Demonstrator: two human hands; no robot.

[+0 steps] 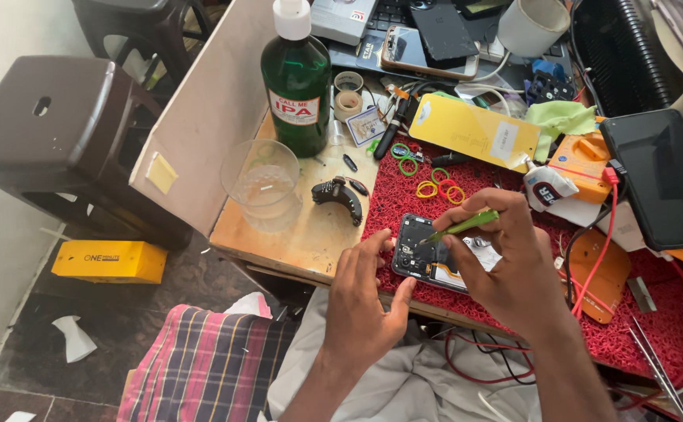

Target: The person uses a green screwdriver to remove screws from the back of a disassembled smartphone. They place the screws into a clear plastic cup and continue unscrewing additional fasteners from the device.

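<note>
Wooden counter [295, 242], cluttered; right part covered by a red bristly mat [670, 320]. Dark plastic stool [44, 117] stands on the floor to the left, well apart. Green bottle with white cap [296, 86] upright near the counter's back edge; clear plastic cup [262, 181] just beside it, in front. Yellow card [474, 129] lies flat at the mat's far edge. Coloured rubber bands [435, 181] scattered on the mat below it.

Opened smartphone [427, 254], back cover off, insides showing, lies on the mat at the counter's front edge, between both hands. Left hand [361, 301] is spread, fingertips pressed against the phone's left edge, thumb at its lower corner. Right hand [505, 266] pinches a green-handled tool [466, 225] between thumb and forefinger, tip pointing down into the phone's upper part; probably a fine screwdriver, though the tip is too small to tell.
</note>
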